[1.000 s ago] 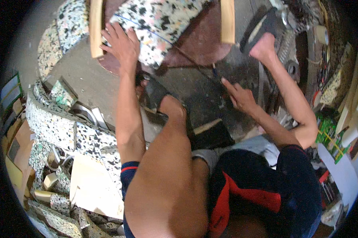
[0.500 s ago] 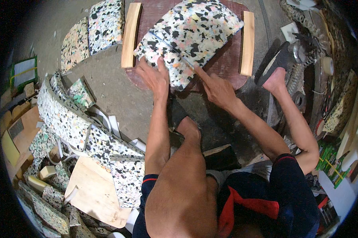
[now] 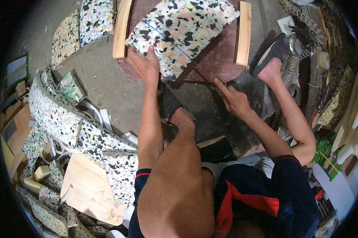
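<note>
A curved slab of multicoloured speckled foam (image 3: 187,27) lies on a reddish-brown board (image 3: 222,65), between two pale wooden strips. A dark bluish line crosses the slab at a slant. My left hand (image 3: 145,67) is at the slab's near left corner, fingers apart, thumb on top and the other fingertips at its edge. Just off the board's near edge, my right hand (image 3: 236,101) is closed with its index finger stretched forward. From that fingertip a thin blade-like knife (image 3: 204,72) runs toward the near end of the line; its handle is hidden in my hand.
One wooden strip (image 3: 122,29) stands left on the board, another (image 3: 243,35) right. More foam pieces (image 3: 97,22) lie at the far left. Foam offcuts (image 3: 54,111) and a plywood panel (image 3: 87,186) are heaped near left. Coiled hose (image 3: 294,69) and a tape roll (image 3: 323,60) are at right.
My right hand has drawn back toward me and right, off the foam, with the thin blade. My left hand keeps its place on the slab. The whole view has shifted slightly.
</note>
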Demonstrator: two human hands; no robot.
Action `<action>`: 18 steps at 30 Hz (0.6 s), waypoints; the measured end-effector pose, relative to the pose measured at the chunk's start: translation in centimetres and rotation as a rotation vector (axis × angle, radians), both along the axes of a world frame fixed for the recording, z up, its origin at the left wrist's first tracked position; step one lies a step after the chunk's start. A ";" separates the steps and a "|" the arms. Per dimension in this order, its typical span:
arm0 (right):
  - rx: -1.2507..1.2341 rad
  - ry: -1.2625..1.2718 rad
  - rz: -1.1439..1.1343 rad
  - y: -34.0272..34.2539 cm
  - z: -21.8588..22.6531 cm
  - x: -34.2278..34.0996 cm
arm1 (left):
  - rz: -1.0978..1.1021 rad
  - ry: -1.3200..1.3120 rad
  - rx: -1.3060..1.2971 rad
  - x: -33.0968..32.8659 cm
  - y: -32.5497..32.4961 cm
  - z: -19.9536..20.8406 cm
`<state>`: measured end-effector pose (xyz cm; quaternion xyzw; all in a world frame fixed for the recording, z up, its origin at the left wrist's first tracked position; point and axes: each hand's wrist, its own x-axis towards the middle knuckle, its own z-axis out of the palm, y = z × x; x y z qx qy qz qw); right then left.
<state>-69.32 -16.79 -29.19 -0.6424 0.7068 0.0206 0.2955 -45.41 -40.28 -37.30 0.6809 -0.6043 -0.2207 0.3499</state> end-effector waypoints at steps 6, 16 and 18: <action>-0.069 -0.059 -0.018 1.3 -0.2 -0.4 | 0.097 0.160 0.069 0.4 -0.7 0.4; 0.011 -0.014 0.016 2.3 1.0 -1.3 | 0.098 0.753 0.031 7.9 1.9 7.2; 0.047 0.015 0.035 3.7 3.1 -1.9 | 0.199 0.712 -0.012 12.4 1.9 8.6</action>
